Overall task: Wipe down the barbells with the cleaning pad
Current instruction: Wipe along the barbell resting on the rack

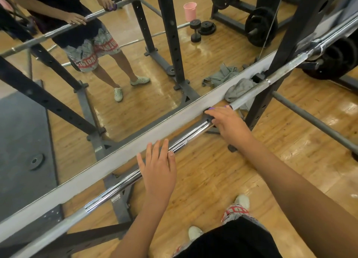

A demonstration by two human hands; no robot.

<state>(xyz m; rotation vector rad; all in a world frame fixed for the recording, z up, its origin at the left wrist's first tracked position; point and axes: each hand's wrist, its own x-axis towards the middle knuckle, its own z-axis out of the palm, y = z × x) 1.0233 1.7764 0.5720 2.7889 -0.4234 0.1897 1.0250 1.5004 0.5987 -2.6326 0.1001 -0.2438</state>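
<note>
Lettering on the shorts (235,210) and a label on the rack base (116,199) are too small to read. The barbell (120,188) lies across the rack before the mirror (135,83), bright chrome at its middle, dull grey further out. The right hand (228,124) has its grip curled over the bar on the purple cleaning pad (212,108), which is mostly hidden under the fingers; the left hand (157,172) rests flat on the chrome, fingers straight, holding nothing.
</note>
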